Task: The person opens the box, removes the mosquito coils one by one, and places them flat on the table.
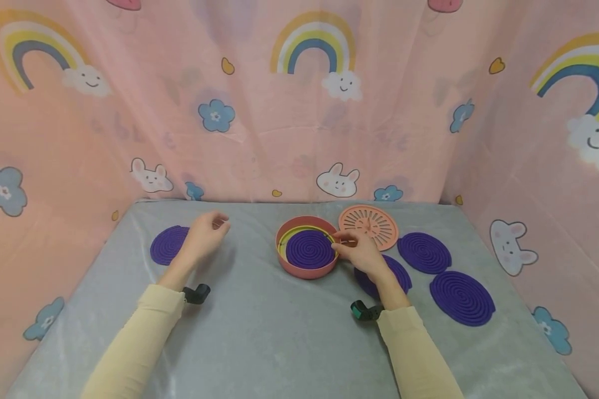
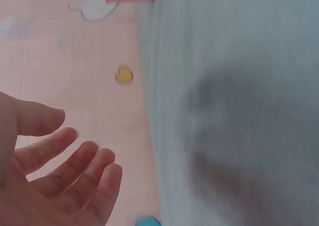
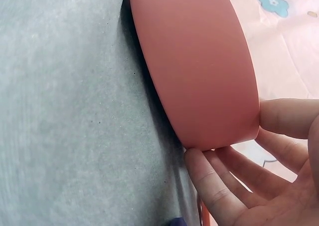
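Observation:
A round pinkish-red mosquito coil holder (image 1: 306,273) stands on the table, with a yellow ring and a purple mosquito coil (image 1: 310,249) inside it. At its right side, my right hand (image 1: 363,252) holds the holder, the thumb at the rim and the fingers against the outer wall (image 3: 199,71). My left hand (image 1: 206,235) hovers above the table with relaxed, slightly bent fingers and nothing in them. Behind it lies another purple coil (image 1: 167,245), partly hidden by that hand and wrist. The orange slotted lid (image 1: 361,218) lies flat right of the holder, partly behind the right hand.
More purple coils lie on the right: an upper one (image 1: 424,252), a lower one (image 1: 462,298), and one (image 1: 396,271) partly under the right wrist. Grey cloth covers the table (image 1: 279,338). A pink patterned curtain (image 1: 259,155) encloses the back and sides.

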The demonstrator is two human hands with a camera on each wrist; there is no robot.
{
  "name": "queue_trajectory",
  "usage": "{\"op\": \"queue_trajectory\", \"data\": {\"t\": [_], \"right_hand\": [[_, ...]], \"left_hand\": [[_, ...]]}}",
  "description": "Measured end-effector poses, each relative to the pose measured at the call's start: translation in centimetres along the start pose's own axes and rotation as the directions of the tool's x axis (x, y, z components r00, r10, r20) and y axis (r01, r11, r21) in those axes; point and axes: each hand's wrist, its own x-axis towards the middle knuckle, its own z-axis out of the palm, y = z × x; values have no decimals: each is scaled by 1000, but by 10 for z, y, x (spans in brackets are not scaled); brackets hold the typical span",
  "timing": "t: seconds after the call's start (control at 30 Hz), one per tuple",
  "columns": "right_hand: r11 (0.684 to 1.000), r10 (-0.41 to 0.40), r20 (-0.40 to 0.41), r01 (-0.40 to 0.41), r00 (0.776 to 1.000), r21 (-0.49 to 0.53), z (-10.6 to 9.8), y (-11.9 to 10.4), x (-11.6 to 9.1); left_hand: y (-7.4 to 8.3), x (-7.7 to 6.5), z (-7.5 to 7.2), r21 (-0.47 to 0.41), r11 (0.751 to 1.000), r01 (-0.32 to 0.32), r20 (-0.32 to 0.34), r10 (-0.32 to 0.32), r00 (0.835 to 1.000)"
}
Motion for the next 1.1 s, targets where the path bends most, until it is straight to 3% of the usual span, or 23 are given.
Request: {"op": "queue_trajectory", "data": {"t": [0.3,0.57,0.8,1.1], "right_hand": [[1000,-4,-5,4,1000,-6,1,-2,1],[1000,-7,-2,7,1000,-2,0,-2,-1],[1000,-15,5,15,1000,7,0,-2,-1],[1000,-12,8,12,1000,10,0,-3,0]], "left_hand": [[33,2,31,-9,994,-105,4,105,995],[65,4,53,-58,988,-146,55,149,987],[87,9,72,-91,976,-196,118,206,971],[108,19,95,-91,977,-193,198,207,958]]}}
